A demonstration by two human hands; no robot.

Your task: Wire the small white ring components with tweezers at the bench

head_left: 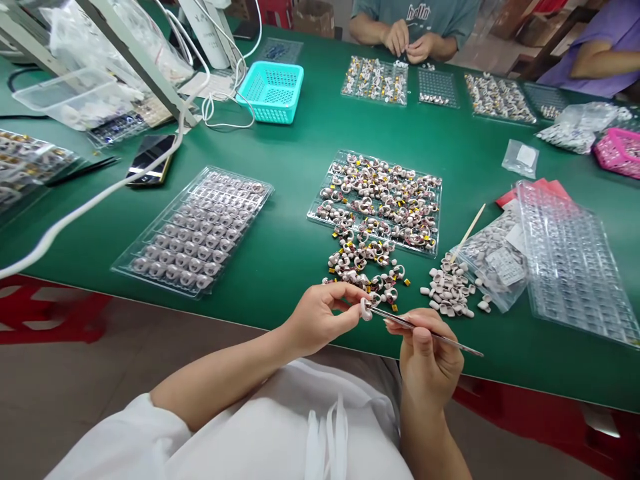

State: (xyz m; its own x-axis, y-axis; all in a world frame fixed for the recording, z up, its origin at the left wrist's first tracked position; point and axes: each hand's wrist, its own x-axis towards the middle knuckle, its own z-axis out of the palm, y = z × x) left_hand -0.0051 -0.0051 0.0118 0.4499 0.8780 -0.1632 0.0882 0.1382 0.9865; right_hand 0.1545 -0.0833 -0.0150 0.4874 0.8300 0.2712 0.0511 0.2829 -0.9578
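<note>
Head view, left grip (320, 320) pinched on pale ring-shaped part (366, 310), right grip (433, 357) closed around tweezers (463, 347), tips at part, above counter (287, 260) edge, front tray (311, 216) heaped with yellow-tagged parts (370, 193), left tray (163, 285) holding rows of grey pieces (193, 230).

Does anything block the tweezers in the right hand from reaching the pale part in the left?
Nothing visible. The tweezers run from the right hand straight to the pale part pinched in the left hand. The loose pile lies beyond, outside that line. Tip contact is too small to tell.
</note>
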